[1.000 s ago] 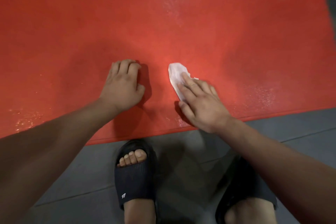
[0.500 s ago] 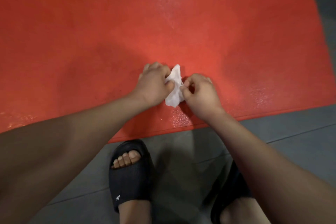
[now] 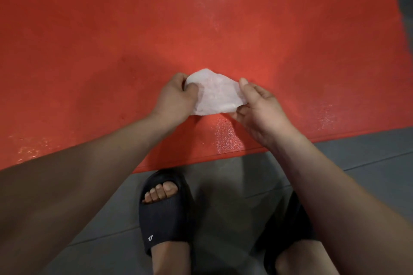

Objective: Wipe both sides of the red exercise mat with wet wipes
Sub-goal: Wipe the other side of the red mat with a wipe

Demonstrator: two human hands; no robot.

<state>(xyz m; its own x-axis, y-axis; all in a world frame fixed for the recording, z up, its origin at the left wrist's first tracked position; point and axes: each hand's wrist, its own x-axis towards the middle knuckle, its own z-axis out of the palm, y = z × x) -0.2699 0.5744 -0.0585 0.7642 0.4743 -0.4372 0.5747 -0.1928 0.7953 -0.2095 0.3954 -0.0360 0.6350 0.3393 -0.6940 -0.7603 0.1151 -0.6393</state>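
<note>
While the left hand (image 3: 176, 96) curls its fingers and thumb round the left edge of the wet wipe (image 3: 214, 94), the sheet hangs spread between both hands. It is over the red exercise mat (image 3: 89, 51), close to the mat's near edge and about midway along it; whether its lower edge touches the mat I cannot tell. At the wipe's right edge the right hand (image 3: 261, 107) pinches it between thumb and fingertips.

The wipe looks thin, limp and damp, so it should weigh almost nothing, sag wherever it is unsupported and cling to itself when bunched. Opposite edges, as held now, seem the best places to hold it for unfolding; for wiping, a flat palm over a folded pad would likely serve better. The mat looks soft and slightly textured, with wet sheen near the near edge that may be slick.

A second ago the left hand rested on the mat and the right pressed the crumpled wipe down. Half a second ago both hands met on the bunched wipe. Now they have drawn apart and opened it out.
</note>
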